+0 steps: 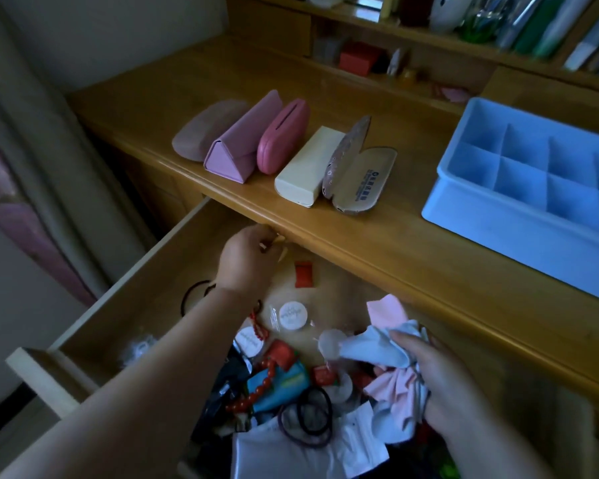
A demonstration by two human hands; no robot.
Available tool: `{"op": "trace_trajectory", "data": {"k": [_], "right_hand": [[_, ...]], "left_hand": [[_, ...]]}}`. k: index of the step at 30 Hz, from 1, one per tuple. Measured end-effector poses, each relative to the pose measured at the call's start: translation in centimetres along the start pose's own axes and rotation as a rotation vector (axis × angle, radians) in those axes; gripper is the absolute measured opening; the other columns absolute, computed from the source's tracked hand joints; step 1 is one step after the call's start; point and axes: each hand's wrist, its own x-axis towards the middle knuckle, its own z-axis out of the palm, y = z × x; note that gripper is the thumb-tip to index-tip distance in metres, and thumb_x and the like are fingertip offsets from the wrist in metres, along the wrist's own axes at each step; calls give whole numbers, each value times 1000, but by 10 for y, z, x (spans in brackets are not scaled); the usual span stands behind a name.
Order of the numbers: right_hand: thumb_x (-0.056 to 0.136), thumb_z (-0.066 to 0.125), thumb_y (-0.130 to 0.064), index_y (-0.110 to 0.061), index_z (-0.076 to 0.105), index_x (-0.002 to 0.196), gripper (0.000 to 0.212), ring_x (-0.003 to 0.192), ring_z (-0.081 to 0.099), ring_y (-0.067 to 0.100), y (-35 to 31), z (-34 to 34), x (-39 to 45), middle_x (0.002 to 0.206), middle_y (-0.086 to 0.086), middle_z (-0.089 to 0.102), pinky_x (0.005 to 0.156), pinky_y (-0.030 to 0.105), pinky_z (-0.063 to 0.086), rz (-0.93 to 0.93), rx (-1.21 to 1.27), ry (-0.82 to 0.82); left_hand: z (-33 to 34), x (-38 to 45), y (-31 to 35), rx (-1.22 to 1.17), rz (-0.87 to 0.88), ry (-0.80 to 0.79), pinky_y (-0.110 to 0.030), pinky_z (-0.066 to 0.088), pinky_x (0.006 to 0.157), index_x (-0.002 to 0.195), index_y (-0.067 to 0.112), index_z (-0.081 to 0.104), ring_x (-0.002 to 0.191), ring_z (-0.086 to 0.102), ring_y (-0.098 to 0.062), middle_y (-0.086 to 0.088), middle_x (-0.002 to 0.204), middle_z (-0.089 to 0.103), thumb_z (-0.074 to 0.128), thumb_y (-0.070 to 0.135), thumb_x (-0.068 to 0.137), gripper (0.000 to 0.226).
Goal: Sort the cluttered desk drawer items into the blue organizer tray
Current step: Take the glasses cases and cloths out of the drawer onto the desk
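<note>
- Judging from the blue organizer tray (519, 216), which sits on the counter (377, 236) well beyond and to the right of the right hand, the sorting has barely begun: every compartment that is visible appears bare.
- Five glasses cases (284, 153) are lined up on the counter beyond the left hand, one of them lying open; none is in the tray.
- The drawer (146, 281) is pulled out beneath both hands and is still heaped with clutter near the wrists: red beads (256, 385), black hair ties (308, 416), round white discs (293, 315), a small red piece (304, 273) just right of the left hand.
- The left hand (246, 261) is reached to the drawer's far end, fingers curled around something small and pale; what it is cannot be told.
- The right hand (443, 382) is closed around a bunch of pale blue and pink cloths (391, 361).
- Nearly all items are thus judged still to be moved.
</note>
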Motion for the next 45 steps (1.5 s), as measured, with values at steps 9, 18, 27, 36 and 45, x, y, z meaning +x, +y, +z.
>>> {"op": "trace_trajectory", "data": {"k": [9,18,27,36,45], "right_hand": [[74,58,-24,-1,75,76,29,52,67,30,7,-11,-41,69,21,70,51,29,55,194,125,-332],[81,68,-5,-8,59,74,12,51,54,24,12,-88,-79,64,13,56,47,24,45,-215,-452,122],[80,56,-3,-52,39,132,73,108,54,17,70,-87,-106,142,-19,31,82,29,46,-704,-1719,-353],[83,51,-19,-39,57,110,34,104,58,28,62,-71,-50,158,-8,15,68,32,36,-706,-1927,-265],[85,53,-13,-30,63,105,28,106,57,27,30,-84,-54,141,0,37,65,29,40,-385,-2077,69]], "left_hand": [[5,-151,81,-663,-130,-690,-14,43,59,74,17,65,60,56,-2,8,65,65,65,8,86,15],[7,-185,23,780,518,-819,-42,36,104,147,26,17,132,33,-21,1,148,26,58,71,70,98],[4,-100,28,207,211,-534,-28,41,95,133,23,49,118,54,-23,-2,132,56,67,20,84,52],[-13,-157,3,376,470,-927,-38,39,104,118,37,57,122,38,-13,6,130,44,74,46,72,50],[17,-159,-7,517,402,-767,-30,46,77,110,26,62,99,57,-21,1,117,53,62,33,85,27]]}}
